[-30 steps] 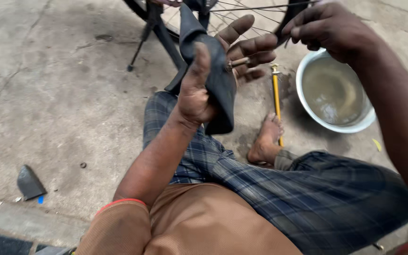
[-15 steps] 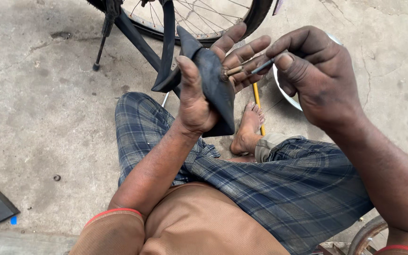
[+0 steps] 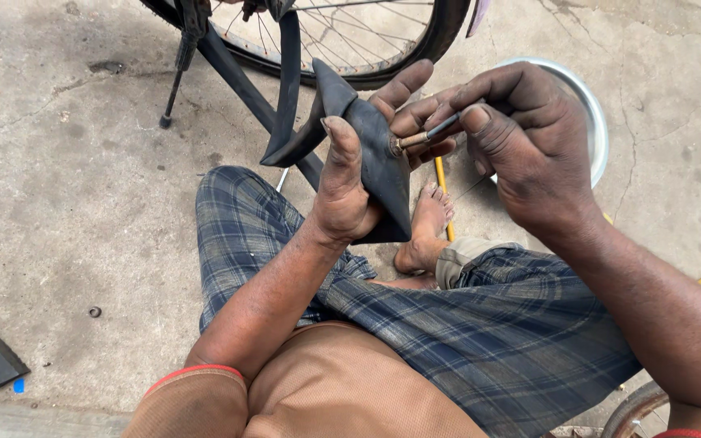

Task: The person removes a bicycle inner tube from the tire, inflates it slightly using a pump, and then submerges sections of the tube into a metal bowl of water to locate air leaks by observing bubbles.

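Valve stem (image 3: 412, 139) points right from folded tube (image 3: 375, 162), left hand (image 3: 342, 195) gripping, right hand (image 3: 521, 138) pinching.

No packages, labels, signs or screens show anywhere in the frame.
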